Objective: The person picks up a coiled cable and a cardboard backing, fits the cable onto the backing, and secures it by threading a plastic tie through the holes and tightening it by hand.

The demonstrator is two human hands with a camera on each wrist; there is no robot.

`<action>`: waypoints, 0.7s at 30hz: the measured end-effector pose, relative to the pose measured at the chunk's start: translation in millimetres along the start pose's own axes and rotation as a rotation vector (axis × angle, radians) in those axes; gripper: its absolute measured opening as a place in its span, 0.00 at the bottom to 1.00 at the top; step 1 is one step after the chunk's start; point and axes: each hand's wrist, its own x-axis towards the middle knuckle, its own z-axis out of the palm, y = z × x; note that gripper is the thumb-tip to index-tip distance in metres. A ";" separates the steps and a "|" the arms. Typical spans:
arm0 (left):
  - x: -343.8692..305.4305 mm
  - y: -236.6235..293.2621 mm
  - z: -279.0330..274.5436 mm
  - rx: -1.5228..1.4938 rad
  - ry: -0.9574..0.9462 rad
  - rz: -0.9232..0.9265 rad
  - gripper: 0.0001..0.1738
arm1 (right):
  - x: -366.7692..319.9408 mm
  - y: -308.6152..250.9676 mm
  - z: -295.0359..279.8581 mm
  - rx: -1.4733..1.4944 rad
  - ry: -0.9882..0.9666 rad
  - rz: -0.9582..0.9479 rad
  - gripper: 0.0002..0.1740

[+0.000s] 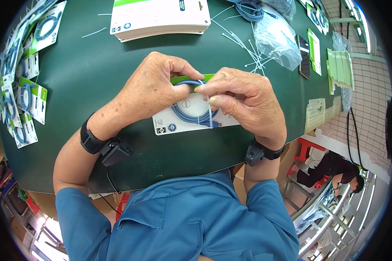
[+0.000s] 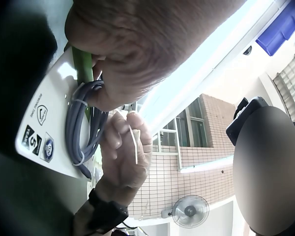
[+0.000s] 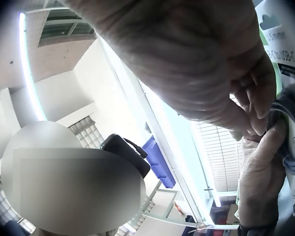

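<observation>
Pinching a white tie [image 1: 210,114], right hand [image 1: 252,98] is beside blue cable [image 1: 188,118] left hand [image 1: 150,85] grips.

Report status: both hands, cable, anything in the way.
Left hand gripping coiled cable at its card. Right hand pinching white tie at the coil. Loose ties and plastic bag beyond right hand, apart from card.
</observation>
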 end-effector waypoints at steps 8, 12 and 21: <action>-0.8 -2.2 1.4 0.015 0.078 0.089 0.17 | -2.0 -5.0 3.0 0.014 0.061 0.096 0.11; -2.3 2.4 1.0 0.160 0.127 0.186 0.16 | -1.7 -4.5 8.2 -0.001 0.102 0.157 0.11; -5.1 6.7 1.4 0.221 0.154 0.197 0.16 | -0.3 -13.9 20.0 0.062 0.063 0.267 0.10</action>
